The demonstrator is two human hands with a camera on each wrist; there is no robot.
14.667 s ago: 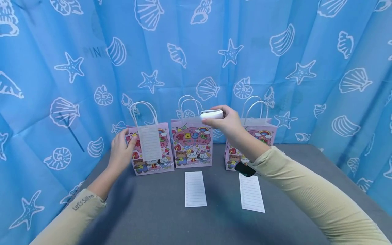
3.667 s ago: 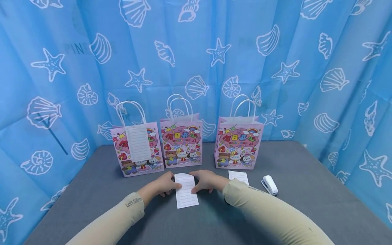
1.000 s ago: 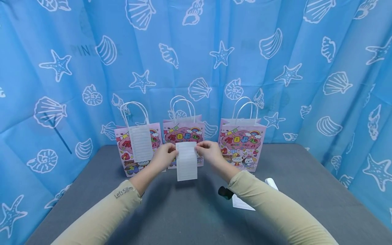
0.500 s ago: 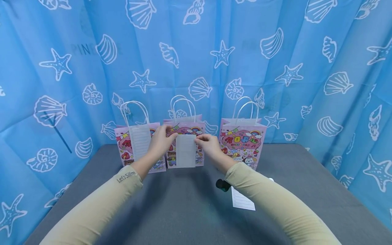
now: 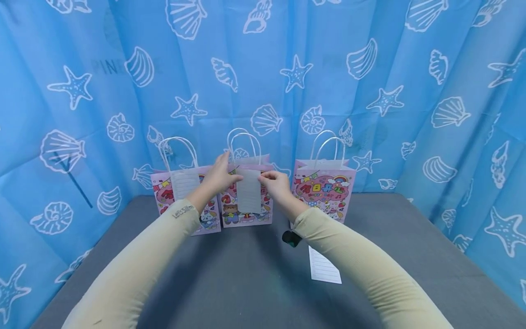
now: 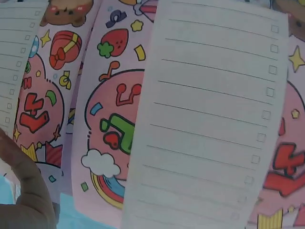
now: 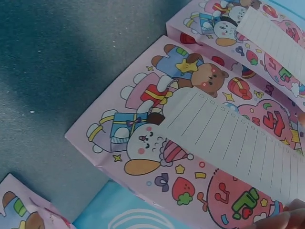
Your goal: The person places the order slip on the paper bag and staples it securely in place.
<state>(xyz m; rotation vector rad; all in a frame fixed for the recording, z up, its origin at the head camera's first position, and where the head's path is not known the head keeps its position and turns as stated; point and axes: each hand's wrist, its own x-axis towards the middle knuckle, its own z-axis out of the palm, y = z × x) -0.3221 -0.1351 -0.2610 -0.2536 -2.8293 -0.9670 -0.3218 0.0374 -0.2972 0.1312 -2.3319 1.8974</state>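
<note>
A white lined checklist slip (image 5: 249,194) lies against the front of the middle pink cartoon paper bag (image 5: 231,214), its top near the bag's upper edge. My right hand (image 5: 279,187) pinches the slip's upper right corner between thumb and fingertips. At the slip's upper left, the thumb of my left hand (image 5: 217,179) touches the edge while the fingers extend upward beside the bag's handle. In the left wrist view, part of the left hand (image 6: 31,193) shows at the lower left, close to that slip. The right wrist view has the slip (image 7: 228,136) slanting across the bag front.
On the left stands a matching bag (image 5: 210,217) with another checklist slip (image 5: 185,183) on its front. A third bag (image 5: 322,189) stands at the right, without a slip on its visible front. One more slip (image 5: 324,268) lies on the grey table, partly under the right sleeve (image 5: 349,237).
Both hands have raised the slip from before the middle bag to its upper front. The left fingers have straightened upward. The stapler, earlier put down at the right, is now hidden behind the right sleeve.
</note>
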